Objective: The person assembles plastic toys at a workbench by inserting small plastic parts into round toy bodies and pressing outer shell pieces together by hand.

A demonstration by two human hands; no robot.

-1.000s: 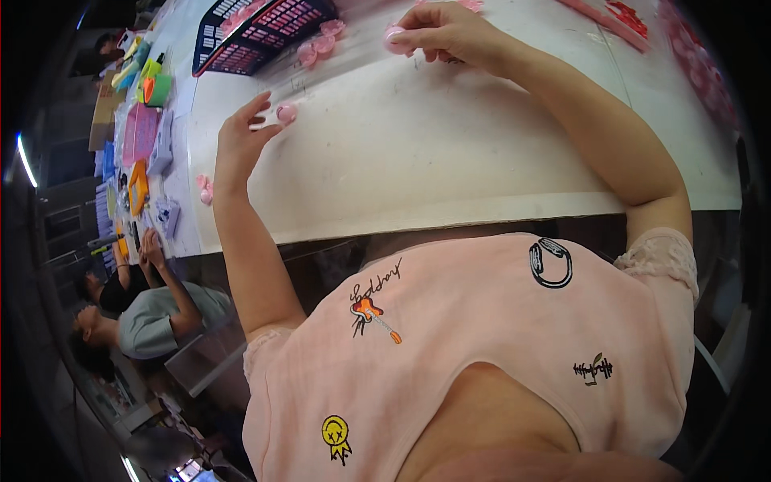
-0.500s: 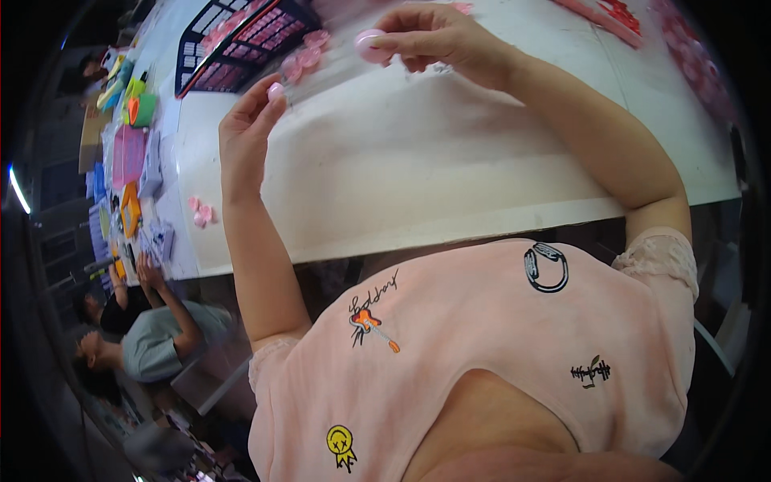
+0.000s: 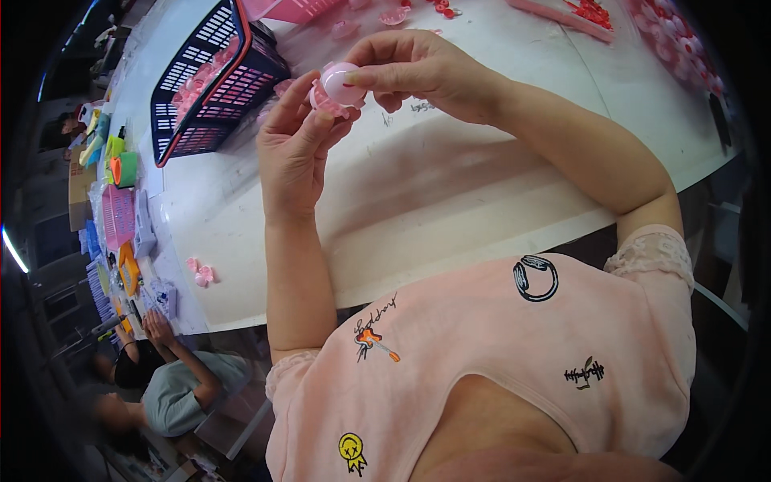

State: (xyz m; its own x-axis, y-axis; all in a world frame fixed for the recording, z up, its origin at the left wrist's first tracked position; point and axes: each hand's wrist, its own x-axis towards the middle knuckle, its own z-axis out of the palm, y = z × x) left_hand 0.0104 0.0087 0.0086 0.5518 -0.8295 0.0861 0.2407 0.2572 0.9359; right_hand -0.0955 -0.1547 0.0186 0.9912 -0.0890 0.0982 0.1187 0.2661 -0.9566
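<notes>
My left hand (image 3: 291,165) is closed, thumb and fingers pinching a translucent pink petal-shaped piece (image 3: 321,103). Between the thumb and fingers of my right hand (image 3: 434,80) is a glossy pale pink dome (image 3: 342,83). The two parts meet above the white table (image 3: 385,185), the dome lying against the petal-shaped piece. Whether they are joined cannot be made out. Just beyond my left hand stands a dark blue plastic basket (image 3: 255,74), tilted in view, with pink pieces (image 3: 210,80) inside.
A pink container (image 3: 299,8) sits at the far edge, near loose pink pieces (image 3: 393,16). Red parts (image 3: 596,18) lie in a pink tray at far right, beside a bag of pink, red and white balls (image 3: 671,36). Small pink flower pieces (image 3: 202,273) lie at left. A person (image 3: 189,394) sits beyond.
My hands have come together, the left moving right and the right slightly left and nearer. The dome now touches the petal-shaped piece. The basket shows more fully as the view shifts.
</notes>
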